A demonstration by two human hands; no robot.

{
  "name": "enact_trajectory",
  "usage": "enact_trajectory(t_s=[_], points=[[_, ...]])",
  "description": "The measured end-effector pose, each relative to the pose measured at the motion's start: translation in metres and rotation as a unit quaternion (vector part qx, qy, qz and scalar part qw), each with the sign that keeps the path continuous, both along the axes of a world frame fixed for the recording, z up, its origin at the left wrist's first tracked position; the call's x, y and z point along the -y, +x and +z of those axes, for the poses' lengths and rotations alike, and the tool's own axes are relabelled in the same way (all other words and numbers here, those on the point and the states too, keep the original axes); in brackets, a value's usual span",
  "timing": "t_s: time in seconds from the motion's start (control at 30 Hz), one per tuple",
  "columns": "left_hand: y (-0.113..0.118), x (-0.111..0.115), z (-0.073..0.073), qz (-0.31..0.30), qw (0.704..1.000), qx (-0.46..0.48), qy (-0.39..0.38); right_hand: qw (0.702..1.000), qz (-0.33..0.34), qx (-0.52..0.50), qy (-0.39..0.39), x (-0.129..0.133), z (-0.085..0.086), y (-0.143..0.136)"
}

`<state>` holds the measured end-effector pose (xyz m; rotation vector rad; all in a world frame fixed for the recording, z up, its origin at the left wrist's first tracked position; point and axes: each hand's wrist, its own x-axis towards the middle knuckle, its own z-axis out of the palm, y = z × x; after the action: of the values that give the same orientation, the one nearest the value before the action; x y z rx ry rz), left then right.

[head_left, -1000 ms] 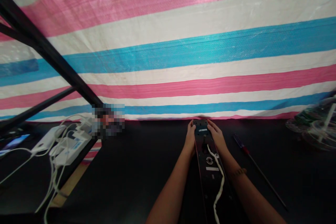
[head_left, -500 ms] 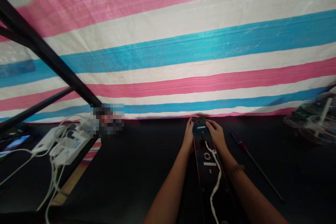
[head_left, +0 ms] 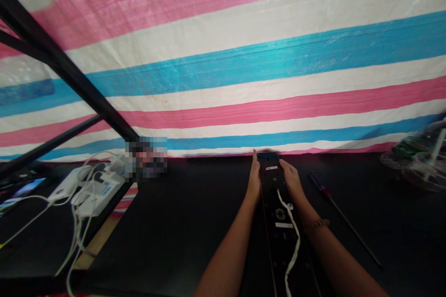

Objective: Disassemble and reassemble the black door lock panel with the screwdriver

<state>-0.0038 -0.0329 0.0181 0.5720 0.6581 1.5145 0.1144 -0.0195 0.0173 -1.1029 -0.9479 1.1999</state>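
A long, narrow dark panel [head_left: 275, 242], like a door lock plate, lies lengthwise in front of me. A white wrapped cable [head_left: 294, 246] runs along its face, beside a round fitting and pale labels. My left hand [head_left: 255, 178] grips the left edge near the far end, one finger pointing up past the corner. On the opposite edge, my right hand [head_left: 291, 177] is closed at about the same height. The fingers under the panel are hidden. A screwdriver [head_left: 343, 216] with a dark red handle rests on the table to the right of my right arm.
The black table [head_left: 184, 236] meets a striped plastic sheet [head_left: 223, 93] at the back. Power strips [head_left: 101, 195] with tangled white cords and a lit phone [head_left: 26, 190] lie at left, near a black metal frame [head_left: 69, 76]. Clear plastic containers [head_left: 425, 169] stand at right.
The panel's far end and both hands have shifted slightly in view. A left finger now stretches up beside the corner, and the right fingers have slid from the top corner down the edge.
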Motion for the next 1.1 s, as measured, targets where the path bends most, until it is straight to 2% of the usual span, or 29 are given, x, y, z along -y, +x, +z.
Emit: enact_trajectory(t_s=[0.17,0.3,0.4,0.6,0.8,1.1], points=[[0.002,0.0,-0.002,0.03,0.999,-0.004,0.019,1.0,-0.004,-0.005,-0.021,-0.001,0.001,-0.002],[0.0,0.002,0.0,0.029,0.999,-0.011,0.034,0.999,0.022,-0.025,0.005,0.001,0.004,-0.003],[-0.002,0.004,0.005,0.021,0.996,-0.052,0.063,0.998,0.032,-0.048,0.02,0.001,0.004,-0.004],[-0.005,0.003,0.003,0.027,0.99,-0.116,0.072,0.993,0.061,-0.079,-0.056,-0.002,-0.002,-0.005],[-0.004,0.003,0.001,0.031,0.987,-0.136,0.079,0.991,0.072,-0.093,-0.058,-0.003,-0.007,-0.004],[-0.007,0.005,0.005,0.069,0.975,-0.196,0.08,0.988,0.091,-0.104,-0.069,0.001,-0.001,-0.005]])
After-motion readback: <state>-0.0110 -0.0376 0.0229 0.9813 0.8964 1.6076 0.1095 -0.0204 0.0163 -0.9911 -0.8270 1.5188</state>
